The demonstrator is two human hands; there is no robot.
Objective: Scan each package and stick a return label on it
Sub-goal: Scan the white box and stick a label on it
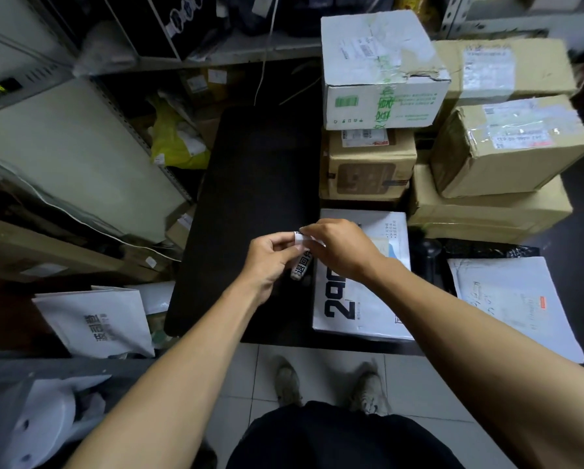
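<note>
Cramped stockroom, black worktop [250, 184] in the middle, metal shelving behind it and to its left, pale tiled floor at its near edge. Both forearms reach out over the worktop and the hands meet above its near right part. Left hand [270, 257] is curled round a small label roll [300, 265] printed with black characters; the roll's lower end sticks out below the fingers. Right hand [338, 247], knuckles up and wrist bent down, pinches the white label end [299, 239] at the top of the roll, thumb and fingertips touching the left hand's. Directly under the right hand lies a flat white package [365, 299] with big black numerals, on the worktop's right near corner. Behind it on the worktop, a brown carton [368, 164] with a white carton [378, 69] stacked on top. Right of the worktop, more brown cartons [507, 147] in a stack and a white mailer bag [514, 302] nearer the person. Left of the worktop, another white mailer [94, 319] with black print.
</note>
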